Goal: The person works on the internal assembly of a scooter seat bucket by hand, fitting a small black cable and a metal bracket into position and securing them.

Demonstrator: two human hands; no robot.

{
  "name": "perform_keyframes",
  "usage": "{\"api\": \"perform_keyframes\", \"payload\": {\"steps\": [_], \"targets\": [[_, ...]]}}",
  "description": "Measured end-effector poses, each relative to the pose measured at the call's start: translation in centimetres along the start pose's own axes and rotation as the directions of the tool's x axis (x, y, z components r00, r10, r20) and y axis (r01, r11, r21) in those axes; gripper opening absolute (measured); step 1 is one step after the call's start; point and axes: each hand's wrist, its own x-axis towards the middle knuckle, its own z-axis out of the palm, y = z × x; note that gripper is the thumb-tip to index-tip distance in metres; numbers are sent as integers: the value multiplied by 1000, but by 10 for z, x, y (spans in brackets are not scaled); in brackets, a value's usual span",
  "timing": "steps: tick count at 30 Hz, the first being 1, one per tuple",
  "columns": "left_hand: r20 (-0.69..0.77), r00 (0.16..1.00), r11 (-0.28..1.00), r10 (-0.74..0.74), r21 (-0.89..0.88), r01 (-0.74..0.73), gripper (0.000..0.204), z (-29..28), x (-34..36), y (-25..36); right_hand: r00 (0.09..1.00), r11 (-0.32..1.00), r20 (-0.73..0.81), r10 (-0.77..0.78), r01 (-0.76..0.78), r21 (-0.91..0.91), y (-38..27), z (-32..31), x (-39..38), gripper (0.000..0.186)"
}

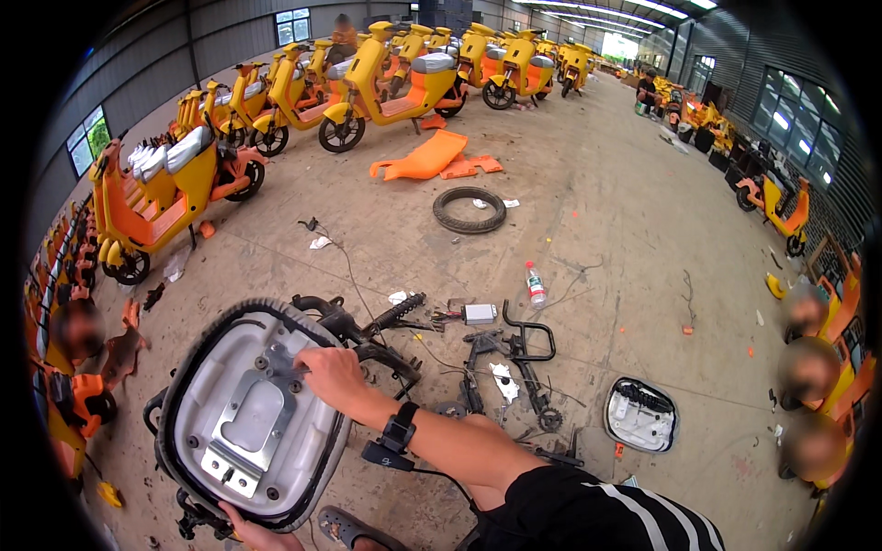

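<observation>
An upturned seat base (pixel 201 413) with white inner plastic, a dark rim and a silver metal bracket (pixel 230 437) lies tilted at the lower left, over black metal frame parts (pixel 390 363). My right hand (pixel 335 376) reaches across to the bracket's upper right end, fingertips bent and pressed together there; what they pinch, if anything, is too small to make out. At the bottom, my left hand (pixel 253 528) holds the rim of the seat base, mostly cut off by it and the frame edge. A black wristband (pixel 401 427) is on my right wrist.
Floor items include a controller box (pixel 480 314), tire (pixel 469 210), bottle (pixel 535 285), orange panel (pixel 418 158), loose metal parts (pixel 528 390) and another seat base (pixel 641 432). Yellow scooters (pixel 386 101) line the back and sides. People (pixel 344 41) are behind among scooters and at far right (pixel 648 92).
</observation>
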Motion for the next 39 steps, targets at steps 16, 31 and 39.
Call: {"api": "perform_keyframes", "payload": {"steps": [16,31,39], "targets": [[-76,997,997,-20,78,26,57,10,-11,4,991,989,-25,128,-129,-70,-5,-1,2,16],[-23,995,993,100,72,-99,45,11,-13,3,980,978,-12,197,-198,-73,-9,-5,4,19],[-38,998,995,43,87,-40,45,6,-15,4,968,954,92,233,-246,171,-20,-37,0,26]]}}
